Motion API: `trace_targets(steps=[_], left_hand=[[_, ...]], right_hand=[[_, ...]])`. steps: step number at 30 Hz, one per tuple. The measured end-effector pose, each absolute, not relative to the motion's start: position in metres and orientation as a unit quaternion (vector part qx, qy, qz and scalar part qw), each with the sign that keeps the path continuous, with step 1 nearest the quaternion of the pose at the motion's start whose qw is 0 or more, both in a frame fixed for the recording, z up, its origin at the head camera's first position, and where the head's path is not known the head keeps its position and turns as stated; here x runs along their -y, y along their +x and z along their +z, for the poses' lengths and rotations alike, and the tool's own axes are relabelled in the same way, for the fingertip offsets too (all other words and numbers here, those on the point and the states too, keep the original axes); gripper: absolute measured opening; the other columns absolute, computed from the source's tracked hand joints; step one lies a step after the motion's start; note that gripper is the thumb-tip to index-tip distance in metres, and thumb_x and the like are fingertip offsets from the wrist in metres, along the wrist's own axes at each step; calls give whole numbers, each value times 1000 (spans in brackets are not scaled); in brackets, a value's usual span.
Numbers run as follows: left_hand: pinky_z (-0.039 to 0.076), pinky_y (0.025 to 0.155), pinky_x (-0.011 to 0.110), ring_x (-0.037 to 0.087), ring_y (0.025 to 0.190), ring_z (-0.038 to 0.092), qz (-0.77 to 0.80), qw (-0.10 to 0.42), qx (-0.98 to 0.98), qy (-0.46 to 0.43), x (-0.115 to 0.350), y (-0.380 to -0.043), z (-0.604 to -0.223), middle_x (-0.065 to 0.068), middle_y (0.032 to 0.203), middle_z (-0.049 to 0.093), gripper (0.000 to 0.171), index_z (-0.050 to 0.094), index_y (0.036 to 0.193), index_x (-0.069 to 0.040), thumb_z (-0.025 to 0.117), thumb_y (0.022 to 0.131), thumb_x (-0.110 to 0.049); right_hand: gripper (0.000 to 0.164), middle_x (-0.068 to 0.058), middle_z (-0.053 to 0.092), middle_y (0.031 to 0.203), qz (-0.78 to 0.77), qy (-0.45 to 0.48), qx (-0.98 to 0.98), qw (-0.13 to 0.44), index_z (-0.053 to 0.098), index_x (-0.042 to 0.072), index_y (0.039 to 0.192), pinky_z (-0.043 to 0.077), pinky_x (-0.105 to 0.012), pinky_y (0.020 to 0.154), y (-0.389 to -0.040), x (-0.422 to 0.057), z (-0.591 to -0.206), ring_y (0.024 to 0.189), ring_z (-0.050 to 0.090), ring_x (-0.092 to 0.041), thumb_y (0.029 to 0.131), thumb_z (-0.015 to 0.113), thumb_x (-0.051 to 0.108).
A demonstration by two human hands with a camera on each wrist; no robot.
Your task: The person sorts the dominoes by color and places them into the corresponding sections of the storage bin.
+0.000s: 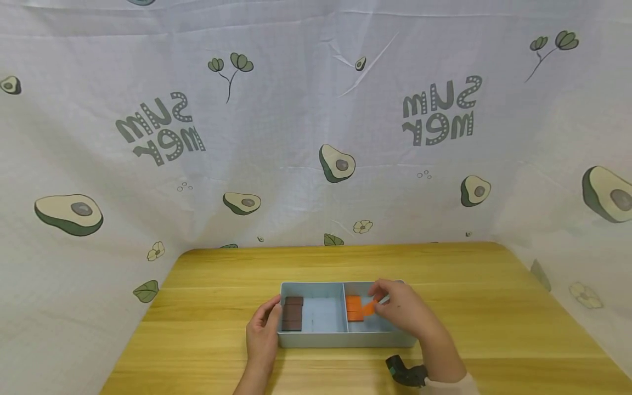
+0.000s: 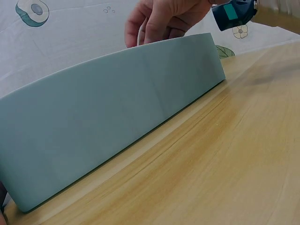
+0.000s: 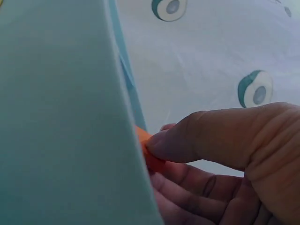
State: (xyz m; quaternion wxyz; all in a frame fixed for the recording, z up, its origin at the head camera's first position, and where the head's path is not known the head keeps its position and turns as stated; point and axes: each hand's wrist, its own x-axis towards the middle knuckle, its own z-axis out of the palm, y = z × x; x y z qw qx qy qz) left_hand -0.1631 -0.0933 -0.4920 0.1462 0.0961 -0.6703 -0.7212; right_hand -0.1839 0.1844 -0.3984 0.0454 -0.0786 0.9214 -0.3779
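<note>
A light blue-grey box point(image 1: 346, 340) with two compartments stands on the wooden table. My left hand point(image 1: 263, 332) rests against its left end, thumb and fingers at the outer wall; the left wrist view hardly shows them. My right hand point(image 1: 402, 307) reaches into the right compartment and pinches a small flat orange piece point(image 1: 369, 308) between thumb and fingers. In the right wrist view that orange piece point(image 3: 149, 152) is partly hidden by the box wall. Several orange pieces point(image 1: 353, 308) lie beside it along the divider. Dark brown flat pieces point(image 1: 292, 317) lie at the left compartment's left side.
The wooden table point(image 1: 222, 285) extends around the box on every side. A white cloth point(image 1: 286, 109) printed with avocados hangs behind and at both sides. A black device point(image 1: 406, 373) is strapped at my right wrist, above the table's front part.
</note>
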Motion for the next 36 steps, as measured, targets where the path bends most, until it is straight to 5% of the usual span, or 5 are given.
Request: trace_targets(steps=[25, 36], left_hand=[[41, 88, 20, 12, 107, 53, -724, 142, 666, 103, 94, -164, -491, 1, 115, 62, 30, 67, 112, -15, 62, 89, -33], [41, 87, 20, 11, 108, 52, -723, 125, 672, 106, 95, -164, -491, 1, 117, 61, 29, 65, 114, -15, 60, 91, -30]], right_hand=[[17, 3, 54, 62, -283, -75, -953, 74, 60, 11, 82, 39, -32, 52, -184, -170, -423, 56, 48, -15, 70, 66, 1], [19, 1, 55, 64, -294, -58, -950, 86, 60, 9, 89, 39, -32, 51, -187, -170, -426, 56, 49, -16, 73, 64, 0]])
